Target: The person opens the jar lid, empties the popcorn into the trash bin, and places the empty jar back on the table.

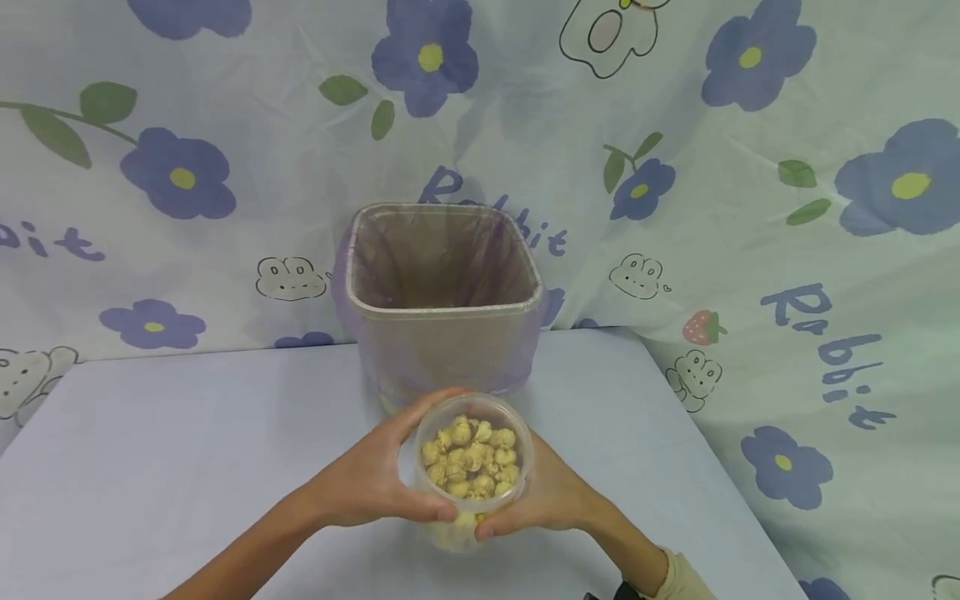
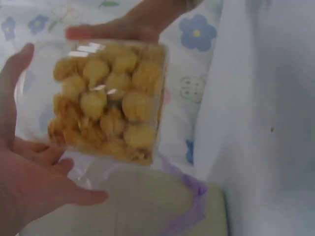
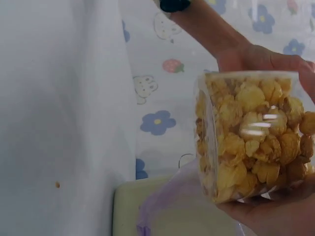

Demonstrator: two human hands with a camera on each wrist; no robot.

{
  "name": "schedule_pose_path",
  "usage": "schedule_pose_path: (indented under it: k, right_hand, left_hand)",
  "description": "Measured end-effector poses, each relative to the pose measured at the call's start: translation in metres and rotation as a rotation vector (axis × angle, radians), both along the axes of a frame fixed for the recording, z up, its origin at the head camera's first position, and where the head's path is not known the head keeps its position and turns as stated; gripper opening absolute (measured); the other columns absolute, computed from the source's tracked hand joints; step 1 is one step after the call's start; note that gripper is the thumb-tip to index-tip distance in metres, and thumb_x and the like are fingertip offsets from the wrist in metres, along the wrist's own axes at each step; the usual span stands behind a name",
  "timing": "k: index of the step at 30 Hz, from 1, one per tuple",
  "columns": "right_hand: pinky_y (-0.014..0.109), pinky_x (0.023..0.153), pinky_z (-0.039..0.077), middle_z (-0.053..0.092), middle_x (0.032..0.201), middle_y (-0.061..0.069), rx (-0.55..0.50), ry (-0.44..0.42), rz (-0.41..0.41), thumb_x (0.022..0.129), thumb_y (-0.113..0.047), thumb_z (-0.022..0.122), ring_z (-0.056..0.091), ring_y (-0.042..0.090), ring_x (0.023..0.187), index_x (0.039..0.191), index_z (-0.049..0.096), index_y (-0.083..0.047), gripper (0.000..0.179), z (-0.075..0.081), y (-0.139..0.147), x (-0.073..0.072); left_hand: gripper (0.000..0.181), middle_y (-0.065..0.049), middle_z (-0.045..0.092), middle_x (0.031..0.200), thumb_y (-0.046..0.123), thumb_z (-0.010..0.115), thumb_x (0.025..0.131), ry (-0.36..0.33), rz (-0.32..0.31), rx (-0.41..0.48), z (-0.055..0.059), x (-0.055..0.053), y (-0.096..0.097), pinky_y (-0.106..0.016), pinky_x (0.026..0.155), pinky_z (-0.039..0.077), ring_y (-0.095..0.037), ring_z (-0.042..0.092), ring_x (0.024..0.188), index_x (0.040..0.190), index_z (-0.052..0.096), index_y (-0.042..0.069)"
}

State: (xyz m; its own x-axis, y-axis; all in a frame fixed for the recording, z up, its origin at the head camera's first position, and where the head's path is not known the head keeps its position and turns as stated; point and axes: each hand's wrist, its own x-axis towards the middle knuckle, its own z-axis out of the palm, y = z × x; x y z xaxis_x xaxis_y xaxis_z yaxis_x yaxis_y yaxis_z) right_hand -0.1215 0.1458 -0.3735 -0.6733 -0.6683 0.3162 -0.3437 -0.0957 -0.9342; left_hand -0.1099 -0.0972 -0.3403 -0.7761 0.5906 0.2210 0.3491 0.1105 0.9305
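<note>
A clear round plastic jar of popcorn (image 1: 474,457) is held above the table, just in front of a bin, its mouth facing the head camera. Pale yellow-brown popcorn fills much of it. My left hand (image 1: 375,477) grips the jar's left side, with the thumb across the near side. From the right, my right hand (image 1: 553,493) holds it the same way, thumb also in front. The left wrist view shows the popcorn jar (image 2: 106,98) lying sideways in the picture between both hands. In the right wrist view, the jar (image 3: 256,137) partly hides the fingers.
A beige bin (image 1: 450,350) lined with a translucent purple bag stands at the back of the white table (image 1: 187,467). Behind it hangs a flower-and-rabbit printed cloth (image 1: 300,200), which also runs along the right side. A tiny brown crumb (image 3: 57,184) lies on the tabletop.
</note>
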Motion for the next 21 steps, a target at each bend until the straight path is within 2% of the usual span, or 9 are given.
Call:
schedule_pose_path:
  k: [4, 6, 9, 13, 16, 18, 21]
  right_hand:
    - [0.043, 0.111, 0.036, 0.047, 0.144, 0.007, 0.021, 0.014, -0.112, 0.061, -0.004, 0.092, 0.047, 0.032, 0.129, 0.151, 0.034, -0.02, 0.109, -0.001, -0.001, 0.0]
    - [0.043, 0.111, 0.036, 0.047, 0.144, 0.007, 0.023, 0.008, -0.136, 0.06, -0.004, 0.092, 0.047, 0.031, 0.129, 0.151, 0.034, -0.02, 0.109, -0.001, -0.001, 0.0]
    - [0.043, 0.111, 0.036, 0.046, 0.144, 0.008, 0.023, -0.011, -0.114, 0.059, -0.003, 0.092, 0.046, 0.032, 0.13, 0.152, 0.033, -0.019, 0.11, -0.001, 0.0, 0.0]
    - [0.043, 0.112, 0.035, 0.045, 0.145, 0.009, 0.044, -0.016, -0.025, 0.061, -0.002, 0.091, 0.045, 0.032, 0.131, 0.153, 0.031, -0.018, 0.112, 0.001, 0.002, -0.001]
    - [0.044, 0.112, 0.034, 0.044, 0.146, 0.009, 0.06, -0.007, 0.046, 0.061, 0.0, 0.091, 0.045, 0.032, 0.132, 0.154, 0.029, -0.018, 0.113, 0.002, 0.002, -0.002]
    - [0.044, 0.112, 0.033, 0.044, 0.146, 0.009, 0.064, 0.001, 0.069, 0.06, 0.002, 0.091, 0.045, 0.032, 0.132, 0.154, 0.029, -0.018, 0.114, 0.002, 0.001, -0.002]
    - [0.044, 0.112, 0.033, 0.045, 0.146, 0.009, 0.064, 0.017, 0.064, 0.059, 0.004, 0.091, 0.045, 0.032, 0.132, 0.154, 0.029, -0.017, 0.116, 0.001, 0.001, -0.002]
  left_hand:
    - [0.101, 0.001, 0.044, 0.15, 0.026, 0.093, 0.069, 0.054, 0.136, 0.014, -0.005, 0.006, 0.009, -0.063, 0.108, 0.027, -0.028, 0.038, 0.138, 0.153, 0.037, 0.018]
    - [0.103, -0.002, 0.04, 0.153, 0.029, 0.094, 0.068, 0.066, 0.169, 0.006, -0.007, 0.009, 0.01, -0.068, 0.108, 0.023, -0.031, 0.033, 0.142, 0.153, 0.036, 0.019]
    - [0.107, -0.003, 0.034, 0.157, 0.026, 0.093, 0.069, 0.028, 0.124, 0.007, -0.008, 0.009, 0.005, -0.071, 0.106, 0.023, -0.035, 0.029, 0.143, 0.156, 0.03, 0.021]
    - [0.109, 0.0, 0.031, 0.158, 0.018, 0.092, 0.07, -0.005, -0.013, -0.008, -0.006, 0.003, -0.008, -0.07, 0.104, 0.024, -0.034, 0.027, 0.143, 0.158, 0.027, 0.027]
    - [0.108, 0.004, 0.03, 0.16, 0.018, 0.092, 0.07, 0.01, -0.071, -0.032, -0.005, 0.0, -0.013, -0.072, 0.105, 0.02, -0.031, 0.021, 0.147, 0.157, 0.03, 0.032]
    - [0.106, 0.005, 0.028, 0.161, 0.021, 0.092, 0.07, 0.025, -0.073, -0.046, -0.004, 0.0, -0.014, -0.074, 0.105, 0.018, -0.029, 0.015, 0.149, 0.156, 0.031, 0.033]
    - [0.101, 0.002, 0.031, 0.161, 0.023, 0.091, 0.071, 0.031, -0.047, -0.041, -0.005, 0.001, -0.012, -0.075, 0.105, 0.017, -0.029, 0.014, 0.15, 0.154, 0.035, 0.033]
